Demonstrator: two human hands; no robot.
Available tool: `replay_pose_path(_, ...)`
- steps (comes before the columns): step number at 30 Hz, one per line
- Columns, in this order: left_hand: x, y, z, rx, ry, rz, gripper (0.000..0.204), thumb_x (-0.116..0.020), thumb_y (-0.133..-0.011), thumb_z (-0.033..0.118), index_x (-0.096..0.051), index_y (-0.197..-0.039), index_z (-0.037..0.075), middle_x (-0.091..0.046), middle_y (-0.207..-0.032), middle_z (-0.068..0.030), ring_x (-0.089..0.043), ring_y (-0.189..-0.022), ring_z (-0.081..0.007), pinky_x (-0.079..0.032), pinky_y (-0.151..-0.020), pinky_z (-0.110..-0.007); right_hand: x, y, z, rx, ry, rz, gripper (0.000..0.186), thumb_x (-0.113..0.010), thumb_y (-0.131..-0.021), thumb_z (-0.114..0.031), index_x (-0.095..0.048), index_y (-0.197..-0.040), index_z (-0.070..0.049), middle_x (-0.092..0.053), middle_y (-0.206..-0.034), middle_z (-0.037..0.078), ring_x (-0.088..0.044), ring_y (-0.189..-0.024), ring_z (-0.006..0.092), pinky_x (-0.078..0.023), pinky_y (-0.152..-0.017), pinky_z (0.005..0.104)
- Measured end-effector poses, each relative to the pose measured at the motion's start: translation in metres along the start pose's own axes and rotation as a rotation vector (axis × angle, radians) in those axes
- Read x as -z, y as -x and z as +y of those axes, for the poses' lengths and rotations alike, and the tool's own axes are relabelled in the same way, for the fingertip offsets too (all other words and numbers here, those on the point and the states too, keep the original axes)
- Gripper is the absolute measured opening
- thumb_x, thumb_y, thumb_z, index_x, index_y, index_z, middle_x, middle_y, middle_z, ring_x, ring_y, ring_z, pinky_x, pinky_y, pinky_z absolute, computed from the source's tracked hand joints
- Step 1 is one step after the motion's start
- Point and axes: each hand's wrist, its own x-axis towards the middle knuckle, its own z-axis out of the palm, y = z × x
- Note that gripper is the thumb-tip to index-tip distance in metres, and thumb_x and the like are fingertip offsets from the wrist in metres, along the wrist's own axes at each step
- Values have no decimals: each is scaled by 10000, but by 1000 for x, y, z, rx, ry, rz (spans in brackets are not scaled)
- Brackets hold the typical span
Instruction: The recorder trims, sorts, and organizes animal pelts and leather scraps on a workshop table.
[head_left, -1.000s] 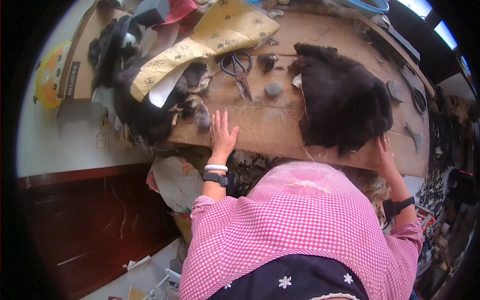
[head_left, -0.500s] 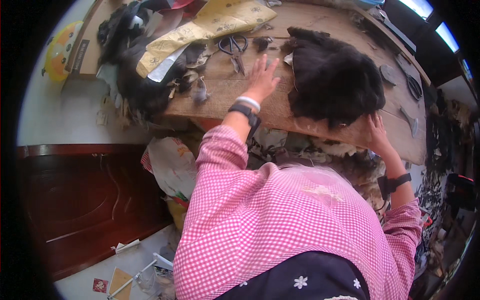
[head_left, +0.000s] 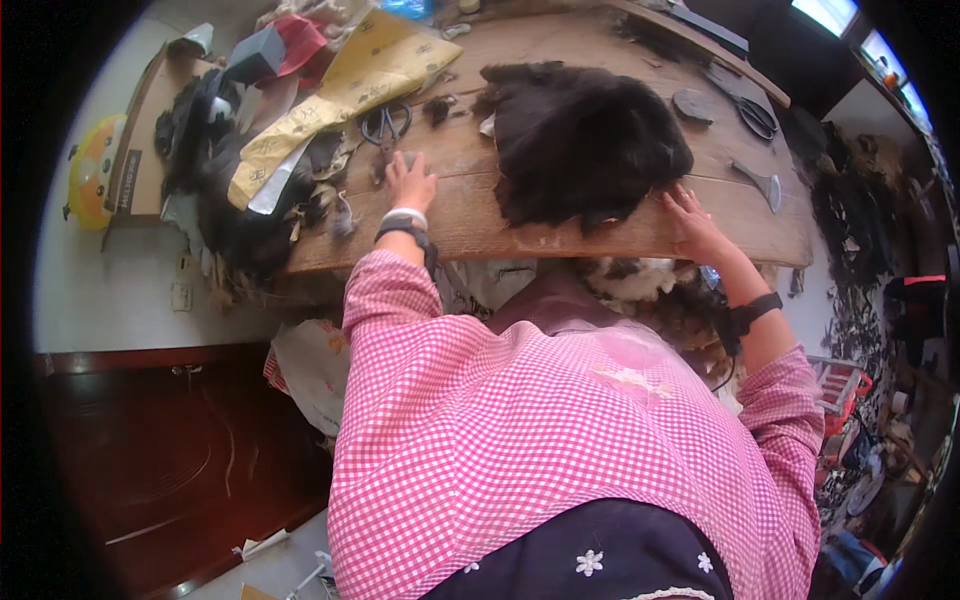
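Well left of the left hand: yellow-and-orange rounded animal-face decoration (head_left: 95, 172), against the pale wall. Next to it, nearer that hand: upright brown cardboard panel (head_left: 150, 165).

Left of the left hand: loose heap of black fur pieces (head_left: 250, 228). Farther off, beyond the heap: grey-blue box (head_left: 253, 55), beside crumpled red sheet material (head_left: 302, 45). Draped across the heap, left of and beyond the left hand: long, creased yellow paper with dark printed pattern (head_left: 335, 95).

Just beyond the left fingertips: metal scissors with dark looped handles (head_left: 385, 139).

Left hand (head_left: 411, 188): fingers apart and slightly bent, lowered to the worn brown wooden table (head_left: 465, 210); grip on anything beneath, cannot tell. White bracelet (head_left: 408, 214) and black strap at the wrist.

Beyond the left hand, slightly right: small dark fur scrap (head_left: 437, 109).

Between the hands, nearer the right: broad black fur pelt (head_left: 580, 150), spread on the table.

Right hand (head_left: 692, 222): empty, fingers extended, tips at the pelt's lower right edge. Black strap at the wrist.

Beyond the right hand: flat grey rounded block (head_left: 692, 107). Farther right: black-handled metal shears (head_left: 742, 104); nearer, grey fan-shaped metal blade (head_left: 761, 185).
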Motion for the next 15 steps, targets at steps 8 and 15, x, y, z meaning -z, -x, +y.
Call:
replay_pose_path(8, -35, 42, -5, 38, 74, 118, 573, -451, -940, 457, -314, -1477, 315, -173, -1546, -226, -147, -1429, -406, -159, -1140, -532, -14, -16, 25, 58, -151, 143, 627, -645, -868, -321, -426, -1409, -91, -258, -1526, 195, -158, -1425, 424, -296, -1072, 612)
replay_pose_path(15, -16, 46, -1, 18, 166, 214, 533, -544, -853, 421, -519, -1348, 223, -387, -1419, -244, -354, -1323, -410, -287, -1054, -574, 13, -68, -60, -282, -886, 334, 454, -688, -851, -335, -636, -1090, 48, -656, -1023, 120, -578, -974, 222, -448, -854, 338)
